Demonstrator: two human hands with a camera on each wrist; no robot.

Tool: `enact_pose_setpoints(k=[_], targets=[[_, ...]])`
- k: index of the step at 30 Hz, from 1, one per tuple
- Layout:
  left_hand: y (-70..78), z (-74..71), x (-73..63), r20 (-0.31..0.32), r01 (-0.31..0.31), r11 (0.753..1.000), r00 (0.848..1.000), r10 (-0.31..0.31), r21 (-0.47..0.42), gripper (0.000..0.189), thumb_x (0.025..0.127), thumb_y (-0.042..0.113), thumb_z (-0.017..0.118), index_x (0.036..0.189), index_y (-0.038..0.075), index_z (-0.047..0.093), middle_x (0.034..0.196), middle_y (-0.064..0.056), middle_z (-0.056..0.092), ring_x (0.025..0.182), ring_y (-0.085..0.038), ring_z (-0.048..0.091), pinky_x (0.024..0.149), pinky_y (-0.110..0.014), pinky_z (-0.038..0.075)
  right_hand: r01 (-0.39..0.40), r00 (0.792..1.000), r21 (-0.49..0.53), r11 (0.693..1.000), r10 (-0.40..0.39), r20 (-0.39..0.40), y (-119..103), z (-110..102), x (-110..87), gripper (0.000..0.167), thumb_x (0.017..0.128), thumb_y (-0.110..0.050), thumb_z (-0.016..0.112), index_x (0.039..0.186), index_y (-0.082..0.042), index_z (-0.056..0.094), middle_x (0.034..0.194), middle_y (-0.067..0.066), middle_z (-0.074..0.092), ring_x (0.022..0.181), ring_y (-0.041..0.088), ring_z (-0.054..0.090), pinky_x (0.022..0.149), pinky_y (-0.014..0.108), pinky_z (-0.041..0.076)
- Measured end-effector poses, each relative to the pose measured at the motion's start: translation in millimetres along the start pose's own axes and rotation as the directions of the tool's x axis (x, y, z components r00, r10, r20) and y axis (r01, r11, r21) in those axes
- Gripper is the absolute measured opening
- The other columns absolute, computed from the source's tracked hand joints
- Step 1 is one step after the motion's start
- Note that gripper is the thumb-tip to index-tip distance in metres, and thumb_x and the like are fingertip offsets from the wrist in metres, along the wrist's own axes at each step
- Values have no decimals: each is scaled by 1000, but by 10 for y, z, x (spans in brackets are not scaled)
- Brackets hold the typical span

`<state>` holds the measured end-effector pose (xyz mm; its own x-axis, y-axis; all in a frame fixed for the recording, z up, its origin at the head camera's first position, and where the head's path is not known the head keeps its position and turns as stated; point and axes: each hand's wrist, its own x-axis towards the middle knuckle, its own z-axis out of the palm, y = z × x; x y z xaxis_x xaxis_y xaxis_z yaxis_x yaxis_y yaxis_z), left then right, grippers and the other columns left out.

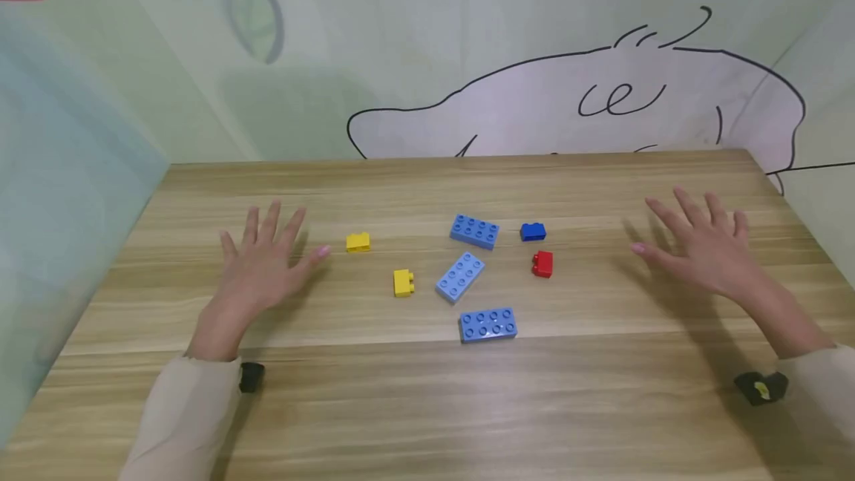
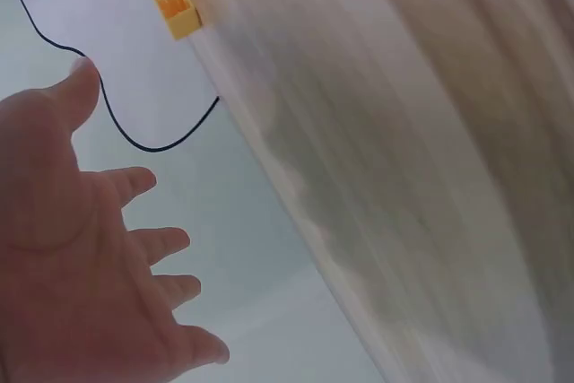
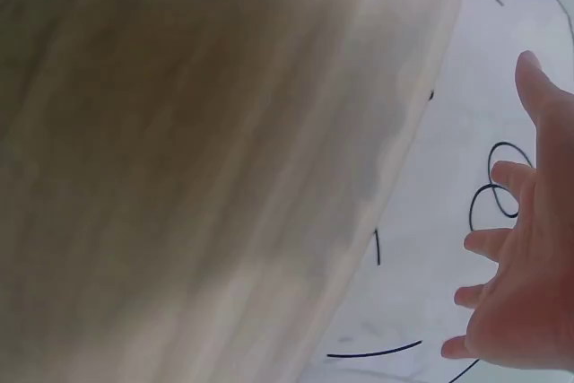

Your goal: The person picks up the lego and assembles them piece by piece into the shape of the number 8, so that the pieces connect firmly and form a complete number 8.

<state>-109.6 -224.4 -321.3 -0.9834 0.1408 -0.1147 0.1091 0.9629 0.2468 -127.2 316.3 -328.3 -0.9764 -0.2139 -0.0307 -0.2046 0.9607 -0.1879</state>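
Note:
My left hand (image 1: 263,269) is spread over the left part of the table, its thumb toward a yellow brick (image 1: 358,243). A second yellow brick (image 1: 403,283) lies on its side nearer the middle. My right hand (image 1: 708,254) is held over the right side, fingers spread, holding nothing. Between the hands lie a blue eight-stud brick (image 1: 474,231), a lighter blue one (image 1: 460,277) set diagonally, and another blue one (image 1: 488,325) closest to me. A small dark blue brick (image 1: 533,231) and a red brick (image 1: 543,263) on its side are the nearest to my right hand.
The wooden table (image 1: 374,407) ends at a pale wall (image 1: 414,36) with line drawings. Black wrist straps (image 1: 251,377) show at both light sleeves (image 1: 187,414). Bare wood separates the bricks from either hand.

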Motion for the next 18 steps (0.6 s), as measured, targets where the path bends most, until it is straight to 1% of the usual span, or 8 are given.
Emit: enact_pose_setpoints(k=[2,4,9,13,16,18], targets=[[28,-23,-5,-7,-14,1000,1000,14,-10,80,90,62,29,146,9,10,148,-23,-7,131,-41,-19,92,-70,-12,21,1000,11,1000,-21,-11,-28,-22,3,77,86,-54,51,146,-18,18,148,24,8,131,50,-4,93,72,-4],[67,-44,-10,-14,-33,999,999,33,-18,80,90,62,30,146,9,11,148,-24,-6,131,-41,-18,93,-71,-9,43,999,30,999,-43,-5,-77,-44,13,78,86,-52,53,146,-19,17,148,23,9,130,51,3,92,73,2],[214,-76,-22,-15,-79,996,997,78,-46,82,88,61,38,146,9,14,149,-24,1,133,-41,-12,94,-72,-4,92,995,145,985,-98,32,-277,-93,37,81,83,-46,62,146,-18,19,147,22,15,125,54,13,87,74,11],[345,-77,-41,-14,-118,990,993,117,-81,82,87,57,48,145,8,19,148,-24,8,134,-43,-3,96,-70,0,141,986,245,959,-159,54,-456,-96,29,76,82,-40,65,144,-16,27,145,21,22,125,48,20,89,70,21],[435,-72,-58,-19,-147,982,989,145,-121,81,86,52,54,145,7,21,148,-24,12,134,-42,5,98,-68,5,196,972,300,934,-226,66,-583,-84,5,71,84,-37,65,142,-15,31,143,19,28,125,42,26,89,66,30],[491,-60,-67,-10,-156,975,988,156,-158,81,85,49,58,144,7,22,148,-23,13,134,-42,7,100,-66,8,233,960,326,916,-271,77,-665,-69,-6,69,85,-36,64,142,-15,32,141,17,31,124,40,30,88,63,35]])
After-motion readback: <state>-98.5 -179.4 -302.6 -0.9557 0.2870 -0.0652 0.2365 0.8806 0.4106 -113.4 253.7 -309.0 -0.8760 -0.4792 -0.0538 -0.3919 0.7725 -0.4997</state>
